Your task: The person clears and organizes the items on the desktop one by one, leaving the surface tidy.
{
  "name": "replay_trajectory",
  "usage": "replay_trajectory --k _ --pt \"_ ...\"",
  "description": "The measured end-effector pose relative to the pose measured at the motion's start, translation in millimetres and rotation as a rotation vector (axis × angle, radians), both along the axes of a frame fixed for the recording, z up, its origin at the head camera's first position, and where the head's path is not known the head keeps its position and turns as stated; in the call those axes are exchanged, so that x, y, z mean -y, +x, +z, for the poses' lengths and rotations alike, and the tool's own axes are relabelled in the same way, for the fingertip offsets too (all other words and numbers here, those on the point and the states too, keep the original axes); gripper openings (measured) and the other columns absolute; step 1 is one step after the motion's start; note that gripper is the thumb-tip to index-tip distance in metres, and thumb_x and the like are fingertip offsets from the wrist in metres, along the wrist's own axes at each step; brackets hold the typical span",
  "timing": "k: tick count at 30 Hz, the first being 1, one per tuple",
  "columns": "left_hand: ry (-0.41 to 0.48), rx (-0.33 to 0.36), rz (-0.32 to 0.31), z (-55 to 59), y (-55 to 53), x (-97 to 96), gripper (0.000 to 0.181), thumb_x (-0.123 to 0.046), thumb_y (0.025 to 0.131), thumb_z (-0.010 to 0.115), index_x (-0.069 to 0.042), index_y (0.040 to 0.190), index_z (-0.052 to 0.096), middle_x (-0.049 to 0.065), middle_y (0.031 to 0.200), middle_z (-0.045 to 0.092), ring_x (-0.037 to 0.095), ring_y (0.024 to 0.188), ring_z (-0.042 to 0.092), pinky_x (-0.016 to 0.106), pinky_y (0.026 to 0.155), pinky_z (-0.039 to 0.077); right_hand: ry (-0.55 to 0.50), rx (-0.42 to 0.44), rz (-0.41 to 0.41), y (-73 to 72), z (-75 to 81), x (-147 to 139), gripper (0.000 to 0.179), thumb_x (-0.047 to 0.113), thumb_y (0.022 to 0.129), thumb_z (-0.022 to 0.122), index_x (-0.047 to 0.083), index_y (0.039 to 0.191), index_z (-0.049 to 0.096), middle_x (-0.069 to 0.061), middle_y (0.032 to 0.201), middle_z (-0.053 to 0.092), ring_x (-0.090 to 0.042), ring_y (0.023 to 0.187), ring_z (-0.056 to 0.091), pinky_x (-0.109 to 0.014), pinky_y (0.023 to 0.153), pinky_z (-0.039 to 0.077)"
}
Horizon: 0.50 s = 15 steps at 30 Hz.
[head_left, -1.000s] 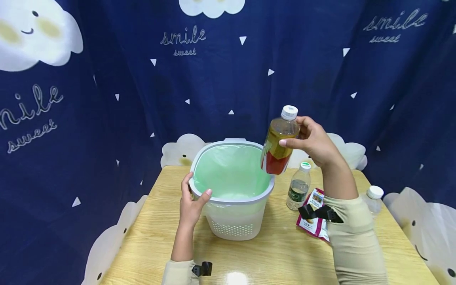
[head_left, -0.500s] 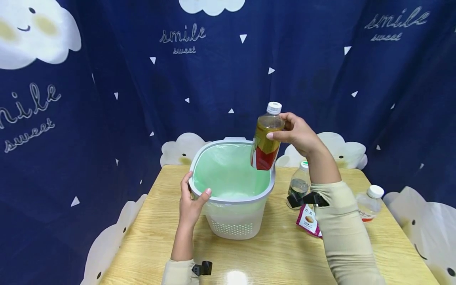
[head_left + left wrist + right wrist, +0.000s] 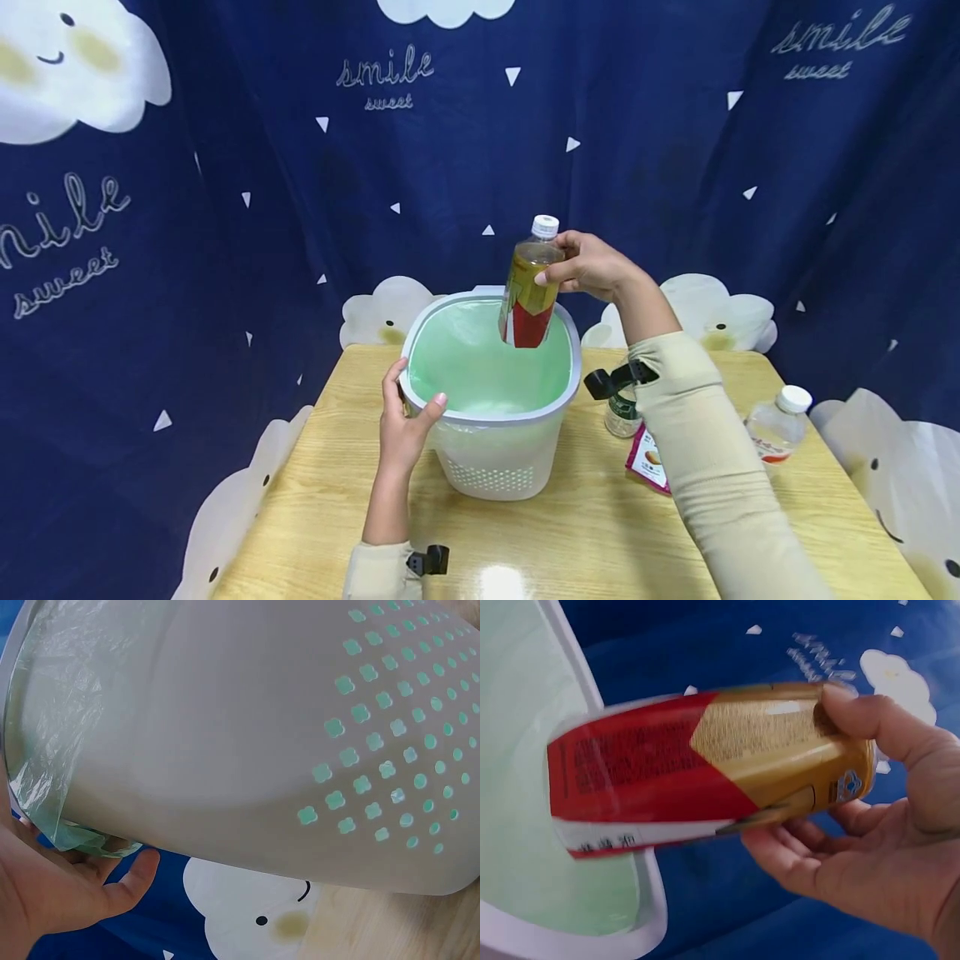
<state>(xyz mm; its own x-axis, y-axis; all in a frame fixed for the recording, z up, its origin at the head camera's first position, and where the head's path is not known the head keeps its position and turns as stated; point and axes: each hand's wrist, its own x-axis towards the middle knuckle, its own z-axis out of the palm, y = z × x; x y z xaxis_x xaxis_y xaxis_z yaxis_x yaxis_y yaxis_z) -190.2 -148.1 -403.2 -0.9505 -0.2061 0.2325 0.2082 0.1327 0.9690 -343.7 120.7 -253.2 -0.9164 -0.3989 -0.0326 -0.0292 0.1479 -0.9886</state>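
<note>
My right hand grips a plastic drink bottle with a gold and red label and a white cap. The bottle hangs upright, slightly tilted, over the right part of the opening of a white waste bin. A pale green plastic bag lines the bin and folds over its rim. My left hand holds the bin's rim at the left side, thumb over the front edge. In the left wrist view, the fingers of this hand curl at the bag's overhanging edge beside the bin wall.
Right of the bin, a clear bottle and a pink and white snack packet are partly covered by my right arm. Another clear bottle with a white cap stands further right on the wooden table. A blue curtain hangs behind.
My right hand has carried the drink bottle leftward, from the bin's right edge to above its opening. The forearm now covers more of the clear bottle and packet. My left hand stays on the rim.
</note>
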Motion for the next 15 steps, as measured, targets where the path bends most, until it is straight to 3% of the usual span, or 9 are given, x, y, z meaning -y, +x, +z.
replay_trajectory --k 2,10,15 --pt "-0.004 -0.009 0.000 7.4 4.1 -2.6 0.079 -0.022 0.077 0.069 -0.014 0.143 0.026 0.016 0.146 0.029 0.032 0.129 0.030 0.054 0.100 0.026 -0.009 0.028 0.018 -6.6 -1.8 2 0.057 -0.006 0.075 0.067 -0.002 0.122 0.036 -0.018 0.117 0.044 -0.029 0.103 0.048 -0.044 0.087 0.044" --pt "-0.007 -0.008 0.004 8.0 5.1 -3.2 0.078 -0.023 0.078 0.069 -0.015 0.143 0.026 0.015 0.145 0.030 0.030 0.129 0.030 0.054 0.100 0.026 0.051 0.076 0.157 -25.4 -14.2 8 0.056 -0.005 0.076 0.068 0.000 0.122 0.037 -0.018 0.119 0.046 -0.029 0.104 0.048 -0.044 0.087 0.043" --pt "-0.007 -0.013 0.005 7.1 4.3 -3.2 0.078 -0.024 0.078 0.069 -0.015 0.143 0.026 0.014 0.145 0.030 0.029 0.130 0.030 0.052 0.100 0.027 0.091 0.095 0.156 -30.8 -19.5 18 0.058 -0.002 0.076 0.069 0.002 0.125 0.038 -0.017 0.122 0.046 -0.030 0.107 0.047 -0.046 0.088 0.042"
